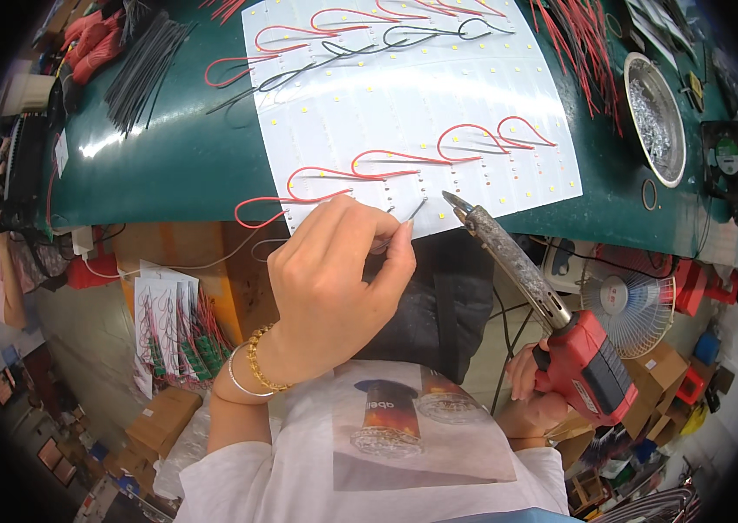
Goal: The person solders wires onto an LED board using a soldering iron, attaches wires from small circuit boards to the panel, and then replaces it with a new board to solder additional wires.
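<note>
A white LED board (421,98) lies on the table, dotted with small yellow chips. Red wire loops (386,155) run along its near part. More red loops and a row of black wire loops (343,54) cross its far part. My left hand (334,261) is closed in a pinch at the near edge, holding a thin dark wire (418,209) whose end reaches the board. My right hand (533,392) grips a red soldering gun (594,370). Its metal tip points left, just above the board, a short way right of the wire's end.
Loose black wires (142,74) lie at the far left, red wires (580,44) at the far right. A metal bowl (655,122) of small bits stands on the green table (177,179). A fan (626,305), cartons and wired boards (173,322) are below.
</note>
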Available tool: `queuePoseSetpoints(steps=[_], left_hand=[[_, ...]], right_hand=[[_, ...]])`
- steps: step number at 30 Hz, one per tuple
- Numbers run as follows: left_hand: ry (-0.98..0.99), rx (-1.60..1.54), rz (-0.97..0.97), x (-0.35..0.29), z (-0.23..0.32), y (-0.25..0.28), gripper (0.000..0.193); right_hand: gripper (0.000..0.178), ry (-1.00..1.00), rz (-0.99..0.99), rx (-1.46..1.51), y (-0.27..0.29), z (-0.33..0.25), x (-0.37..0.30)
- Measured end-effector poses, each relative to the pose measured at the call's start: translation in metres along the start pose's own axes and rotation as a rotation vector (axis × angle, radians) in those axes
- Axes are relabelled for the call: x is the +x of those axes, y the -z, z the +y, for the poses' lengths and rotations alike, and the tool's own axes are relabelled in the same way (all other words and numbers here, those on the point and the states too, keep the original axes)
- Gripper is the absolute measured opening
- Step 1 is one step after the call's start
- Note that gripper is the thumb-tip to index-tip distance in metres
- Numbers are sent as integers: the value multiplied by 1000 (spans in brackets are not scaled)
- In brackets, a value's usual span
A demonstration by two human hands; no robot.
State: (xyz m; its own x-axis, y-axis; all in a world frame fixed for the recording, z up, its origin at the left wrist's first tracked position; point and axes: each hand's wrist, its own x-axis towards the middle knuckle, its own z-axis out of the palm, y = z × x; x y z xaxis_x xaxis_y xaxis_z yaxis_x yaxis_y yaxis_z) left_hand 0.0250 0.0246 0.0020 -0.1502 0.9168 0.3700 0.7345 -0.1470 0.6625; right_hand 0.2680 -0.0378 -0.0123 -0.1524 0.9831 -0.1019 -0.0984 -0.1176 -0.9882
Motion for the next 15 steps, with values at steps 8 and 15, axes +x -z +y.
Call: queuePoseSetpoints(steps=[8, 15], left_hand=[[353, -278, -151, 5, 17, 33, 11], [681, -903, -175, 21, 29, 43, 24]], right_hand=[[88, 10, -39, -28, -2, 8, -6], [86, 76, 140, 30, -12, -8, 4]])
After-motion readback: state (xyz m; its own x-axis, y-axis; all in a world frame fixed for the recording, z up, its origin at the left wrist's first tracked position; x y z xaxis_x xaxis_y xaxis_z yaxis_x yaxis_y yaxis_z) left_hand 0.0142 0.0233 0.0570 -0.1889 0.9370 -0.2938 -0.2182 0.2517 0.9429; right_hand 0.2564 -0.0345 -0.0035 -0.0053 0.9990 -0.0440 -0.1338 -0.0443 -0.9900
